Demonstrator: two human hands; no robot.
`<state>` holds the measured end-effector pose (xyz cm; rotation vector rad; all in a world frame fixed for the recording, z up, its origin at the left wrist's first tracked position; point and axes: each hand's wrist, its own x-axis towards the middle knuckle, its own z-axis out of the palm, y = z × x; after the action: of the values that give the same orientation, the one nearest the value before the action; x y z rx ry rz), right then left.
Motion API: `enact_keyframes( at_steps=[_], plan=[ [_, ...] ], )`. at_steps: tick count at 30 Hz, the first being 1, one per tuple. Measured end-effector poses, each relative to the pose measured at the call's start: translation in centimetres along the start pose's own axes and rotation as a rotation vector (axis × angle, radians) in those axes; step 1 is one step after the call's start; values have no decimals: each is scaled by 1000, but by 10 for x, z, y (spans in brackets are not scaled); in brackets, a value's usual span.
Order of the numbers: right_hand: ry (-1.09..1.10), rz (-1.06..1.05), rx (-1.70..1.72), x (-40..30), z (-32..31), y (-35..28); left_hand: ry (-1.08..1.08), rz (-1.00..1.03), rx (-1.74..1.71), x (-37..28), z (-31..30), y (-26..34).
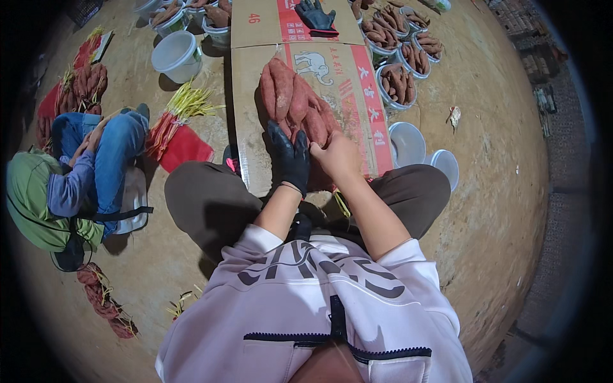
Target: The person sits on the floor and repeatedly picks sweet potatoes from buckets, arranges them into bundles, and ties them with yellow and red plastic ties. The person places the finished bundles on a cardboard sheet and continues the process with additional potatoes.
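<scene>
A red mesh bag of sweet potatoes (298, 98) lies on a flattened cardboard sheet (254, 158) between my knees. My left hand (291, 155), in a black glove, grips the near left part of the bag, with fingers against the potatoes. My bare right hand (339, 155) has its thumb and fingers closed on the near right side of the bag. The bag's near end hangs below my hands, partly hidden by them. A spare black glove (316, 18) rests farther up the cardboard.
Buckets of sweet potatoes (396, 85) stand at right, near two tipped empty buckets (407, 143). Left are an empty bucket (176, 56), red mesh bags (184, 146) with yellow ties (191, 100), and a seated person (72, 172). Filled bags (103, 299) lie behind that person.
</scene>
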<state>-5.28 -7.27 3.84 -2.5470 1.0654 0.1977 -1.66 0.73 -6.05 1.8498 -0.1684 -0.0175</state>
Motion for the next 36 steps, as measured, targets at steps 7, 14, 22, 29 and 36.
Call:
enact_keyframes(
  at_steps=[7,14,22,29,36],
  plan=[
    [-324,-85,251,23,6,35,-14,5,29,1,-1,-2],
    [-475,-4,293,45,1,32,-28,13,-38,1,6,-11],
    [-242,-139,-332,18,-33,-18,-58,-33,-18,2,-4,2],
    [-413,-232,-63,64,-20,27,-32,-33,-76,-2,5,0],
    [-348,-354,65,85,-39,4,-38,21,87,0,-2,-1]
  ],
)
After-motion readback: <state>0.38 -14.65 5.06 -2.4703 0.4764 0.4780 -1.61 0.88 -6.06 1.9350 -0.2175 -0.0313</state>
